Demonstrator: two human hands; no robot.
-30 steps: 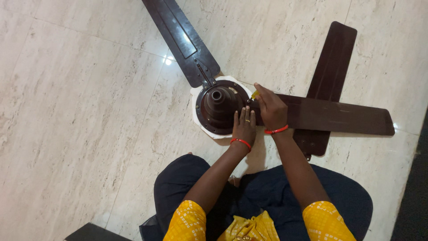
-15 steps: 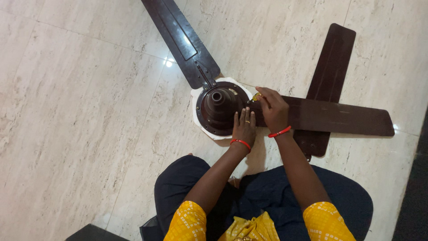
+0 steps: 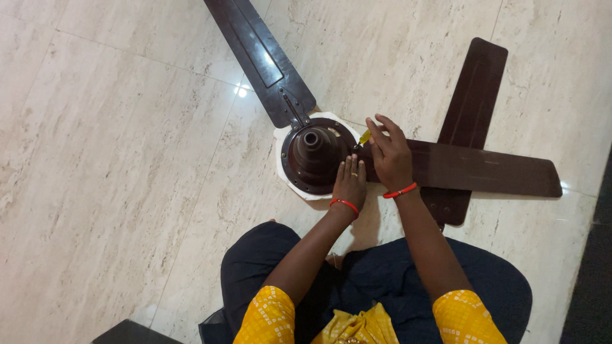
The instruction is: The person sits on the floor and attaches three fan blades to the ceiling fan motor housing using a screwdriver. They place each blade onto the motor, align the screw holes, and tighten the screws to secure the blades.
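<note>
A dark brown ceiling fan lies on the floor, its round motor hub (image 3: 314,156) resting on a white pad (image 3: 285,185). One blade (image 3: 258,54) runs up and left, another blade (image 3: 484,169) runs right. My left hand (image 3: 349,183) rests flat on the hub's near rim, fingers together. My right hand (image 3: 390,153) presses on the root of the right blade and grips a tool with a yellow handle (image 3: 364,137), its tip by the hub. Most of the tool is hidden under the fingers.
A third, loose brown blade (image 3: 468,118) lies on the marble floor (image 3: 108,178) under the right blade, pointing up. My dark-clothed knees (image 3: 382,280) sit just below the hub. A dark object's corner (image 3: 127,332) shows at bottom left.
Both hands stay on the hub and blade root. The view shifts only slightly; nothing else visibly moves.
</note>
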